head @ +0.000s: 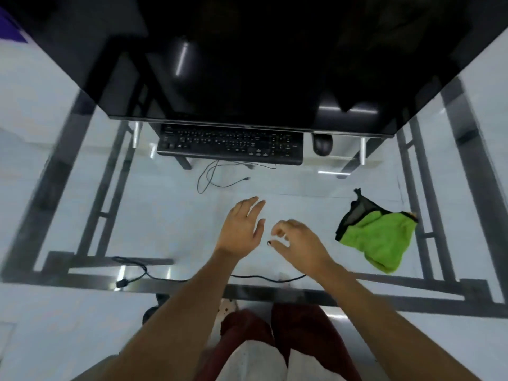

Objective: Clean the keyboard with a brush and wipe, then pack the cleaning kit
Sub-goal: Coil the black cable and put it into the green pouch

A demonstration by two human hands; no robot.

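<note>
A black keyboard (pixel 231 145) lies at the far side of the glass desk (pixel 170 215), just below a large dark monitor. A green cloth (pixel 382 237) with a dark mesh pouch (pixel 357 210) against it sits to the right. My left hand (pixel 243 229) hovers over the middle of the desk with fingers straight and holds nothing. Beside it, my right hand (pixel 298 239) has loosely curled fingers and also holds nothing. No brush is visible.
A black mouse (pixel 323 144) rests right of the keyboard. The monitor (pixel 261 64) overhangs the far desk. A loose thin cable (pixel 217 177) lies in front of the keyboard, another cable (pixel 132 273) runs along the near edge. Dark metal frame bars show through the glass.
</note>
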